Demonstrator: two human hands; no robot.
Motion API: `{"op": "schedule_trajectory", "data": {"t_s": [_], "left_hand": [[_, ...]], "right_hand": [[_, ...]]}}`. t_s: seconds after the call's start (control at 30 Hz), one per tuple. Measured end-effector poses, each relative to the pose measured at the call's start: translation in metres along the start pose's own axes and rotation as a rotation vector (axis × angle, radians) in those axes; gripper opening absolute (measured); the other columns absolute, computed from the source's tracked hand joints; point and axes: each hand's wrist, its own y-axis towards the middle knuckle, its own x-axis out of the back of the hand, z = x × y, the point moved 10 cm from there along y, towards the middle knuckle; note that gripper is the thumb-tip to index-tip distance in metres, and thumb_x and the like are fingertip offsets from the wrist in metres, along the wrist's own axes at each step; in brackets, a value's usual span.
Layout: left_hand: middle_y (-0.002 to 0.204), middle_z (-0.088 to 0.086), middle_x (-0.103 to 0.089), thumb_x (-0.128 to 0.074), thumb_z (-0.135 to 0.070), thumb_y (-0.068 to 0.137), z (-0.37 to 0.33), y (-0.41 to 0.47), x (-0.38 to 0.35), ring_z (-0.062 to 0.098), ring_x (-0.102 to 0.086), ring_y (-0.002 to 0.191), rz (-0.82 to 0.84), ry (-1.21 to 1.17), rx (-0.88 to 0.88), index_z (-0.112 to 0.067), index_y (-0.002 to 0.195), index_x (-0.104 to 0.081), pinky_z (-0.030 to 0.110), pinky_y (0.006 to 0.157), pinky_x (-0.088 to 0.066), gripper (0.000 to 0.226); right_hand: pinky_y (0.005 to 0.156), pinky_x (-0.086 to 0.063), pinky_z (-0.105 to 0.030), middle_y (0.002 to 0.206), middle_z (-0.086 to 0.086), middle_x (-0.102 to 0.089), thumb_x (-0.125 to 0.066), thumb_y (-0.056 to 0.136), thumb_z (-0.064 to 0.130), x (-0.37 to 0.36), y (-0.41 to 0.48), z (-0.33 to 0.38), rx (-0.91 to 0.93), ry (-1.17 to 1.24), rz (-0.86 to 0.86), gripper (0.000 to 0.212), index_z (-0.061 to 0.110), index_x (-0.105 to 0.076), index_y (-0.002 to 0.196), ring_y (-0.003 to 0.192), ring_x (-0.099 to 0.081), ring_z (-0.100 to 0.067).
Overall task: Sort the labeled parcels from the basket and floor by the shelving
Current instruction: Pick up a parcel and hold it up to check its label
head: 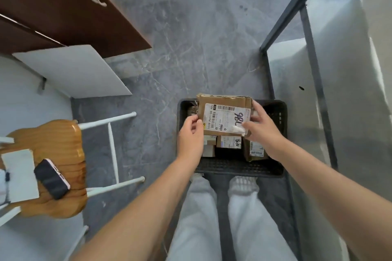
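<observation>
Cardboard, brown and dog-eared, makes up the parcel (220, 101) held over the far half of the basket (237, 168), its white label (a handwritten number across it) facing up. The left hand (189, 135) pinches its left edge and the right hand (262, 127) clamps the right edge, thumb on the label. Inside the basket, under the held one, lie at least three smaller parcels (229, 143). The shelving (314, 82) stands just right of the basket, and no parcel shows on the part in view. Judging by that, the sorting looks barely begun: this one needs placing, then the rest.
</observation>
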Motion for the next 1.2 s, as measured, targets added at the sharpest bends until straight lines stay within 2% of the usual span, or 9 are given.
{"op": "schedule_trajectory", "data": {"t_s": [0.2,0.33,0.47,0.63,0.7,0.8,0.93,1.07,1.2], "left_hand": [[0.122,-0.006,-0.063,-0.043,-0.032,0.101,0.092,0.067,-0.047,0.009,-0.057,0.109,-0.011,0.075,0.127,-0.023,0.131,-0.058,0.026,0.091,-0.047,0.034],[0.129,-0.002,-0.055,-0.042,-0.030,0.102,0.150,0.115,-0.071,0.012,-0.053,0.111,-0.075,0.150,0.159,-0.021,0.134,-0.056,0.025,0.090,-0.043,0.036],[0.125,0.000,-0.043,-0.042,-0.029,0.102,0.195,0.162,-0.085,0.021,-0.049,0.116,-0.140,0.210,0.202,-0.018,0.138,-0.054,0.037,0.101,-0.046,0.039],[0.116,-0.009,-0.036,-0.042,-0.025,0.103,0.222,0.219,-0.084,0.001,-0.046,0.093,-0.190,0.158,0.165,-0.015,0.144,-0.047,0.012,0.078,-0.036,0.043],[0.117,-0.011,-0.035,-0.041,-0.024,0.103,0.228,0.234,-0.080,0.000,-0.046,0.089,-0.214,0.170,0.155,-0.016,0.145,-0.045,0.010,0.076,-0.034,0.043],[0.122,-0.007,-0.041,-0.042,-0.021,0.102,0.231,0.249,-0.079,0.011,-0.047,0.111,-0.235,0.181,0.112,-0.017,0.145,-0.047,0.023,0.098,-0.041,0.043],[0.145,-0.001,-0.037,-0.045,-0.022,0.100,0.233,0.246,-0.076,0.017,-0.032,0.132,-0.284,0.289,0.070,-0.018,0.149,-0.038,0.036,0.112,-0.031,0.049],[0.161,-0.004,-0.016,-0.047,-0.016,0.099,0.232,0.225,-0.088,0.017,-0.014,0.147,-0.234,0.429,-0.066,-0.016,0.153,-0.028,0.031,0.118,-0.019,0.057],[0.164,-0.011,0.012,-0.047,-0.014,0.099,0.243,0.223,-0.106,0.014,0.015,0.150,-0.045,0.558,-0.036,-0.024,0.158,-0.002,0.037,0.122,-0.005,0.075]], "right_hand": [[0.087,-0.056,-0.044,0.107,0.005,-0.072,-0.050,0.095,-0.002,-0.011,0.085,-0.104,-0.151,0.006,0.029,0.053,0.046,-0.054,0.118,0.105,-0.067,-0.021],[0.076,-0.055,-0.033,0.106,0.010,-0.068,-0.052,0.096,0.003,-0.030,0.141,-0.157,-0.192,-0.054,0.043,0.058,0.038,-0.039,0.140,0.099,-0.065,-0.015],[0.087,-0.052,-0.037,0.121,0.009,-0.063,-0.051,0.094,0.002,-0.056,0.196,-0.186,-0.160,-0.105,0.079,0.063,0.040,-0.035,0.142,0.109,-0.061,-0.016],[0.098,-0.051,-0.040,0.127,0.010,-0.053,-0.053,0.094,0.005,-0.089,0.255,-0.190,-0.098,-0.116,0.084,0.072,0.036,-0.024,0.152,0.107,-0.059,-0.010],[0.088,-0.050,-0.027,0.120,0.012,-0.054,-0.056,0.096,0.011,-0.102,0.272,-0.191,-0.085,-0.152,0.077,0.066,0.031,-0.026,0.151,0.097,-0.057,-0.006],[0.053,-0.039,-0.002,0.089,0.024,-0.047,-0.059,0.096,0.016,-0.112,0.290,-0.192,-0.055,-0.217,-0.002,0.058,0.026,-0.033,0.147,0.076,-0.048,0.007],[0.077,-0.048,-0.013,0.125,0.009,-0.059,-0.061,0.096,0.014,-0.131,0.297,-0.199,-0.060,-0.208,-0.033,0.065,0.024,-0.030,0.152,0.109,-0.060,-0.009],[0.043,-0.042,-0.005,0.134,0.001,-0.056,-0.063,0.093,0.011,-0.147,0.299,-0.198,-0.070,-0.206,-0.034,0.065,0.024,-0.034,0.149,0.096,-0.062,-0.010],[0.042,-0.040,-0.003,0.120,0.009,-0.052,-0.062,0.094,0.010,-0.145,0.296,-0.194,-0.059,-0.262,-0.038,0.074,0.026,-0.023,0.154,0.078,-0.053,0.004]]}}
